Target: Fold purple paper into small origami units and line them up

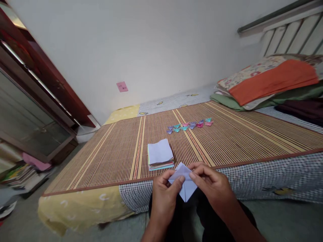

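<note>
A pale lavender sheet of origami paper, folded into a diamond with creases down its middle, is held between both hands at the bed's front edge. My left hand pinches its left side, thumb on top. At its right corner, my right hand grips the paper between thumb and fingers. Just beyond my left hand, a stack of square paper lies on the mat, a lavender sheet uppermost and coloured edges below. Farther back sit two rows of small folded paper pieces in purple, teal and pink.
A striped bamboo mat covers the bed, over a checked and yellow cloth. Folded bedding is piled at the back right, near a radiator. A glass-fronted cabinet stands left. A pink note is on the wall.
</note>
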`<state>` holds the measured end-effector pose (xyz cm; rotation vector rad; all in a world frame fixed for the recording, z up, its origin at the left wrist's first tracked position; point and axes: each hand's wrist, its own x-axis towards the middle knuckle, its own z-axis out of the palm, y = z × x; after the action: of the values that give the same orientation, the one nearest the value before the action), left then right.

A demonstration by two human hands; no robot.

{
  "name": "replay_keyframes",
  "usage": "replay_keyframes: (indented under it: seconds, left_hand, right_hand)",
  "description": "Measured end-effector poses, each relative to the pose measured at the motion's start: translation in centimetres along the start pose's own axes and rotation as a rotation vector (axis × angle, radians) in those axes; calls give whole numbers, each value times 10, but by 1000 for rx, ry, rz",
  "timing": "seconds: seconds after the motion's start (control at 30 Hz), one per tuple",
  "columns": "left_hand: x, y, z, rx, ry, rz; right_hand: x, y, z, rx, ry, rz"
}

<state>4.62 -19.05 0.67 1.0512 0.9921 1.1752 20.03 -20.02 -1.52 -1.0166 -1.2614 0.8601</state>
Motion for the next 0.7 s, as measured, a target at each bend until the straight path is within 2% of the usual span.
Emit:
replay_keyframes:
  seconds: [0.2,0.37,0.47,0.63,0.7]
  left_hand:
    - [-1,-6,5,17,81,53]
    - [-2,-6,3,28,31,15]
    - [-3,-4,2,28,14,3]
    - [-4,-1,2,10,8,-35]
    - [-4,1,1,14,-12,-50]
  right_hand:
    - [-1,-5,3,-76,27,-76]
    - [-2,-12,2,-151,-18,-98]
    - [-5,-10,3,-141,-22,-68]
    - [-10,-4,3,-72,-36,74]
    - [-10,-5,3,-64,-36,52]
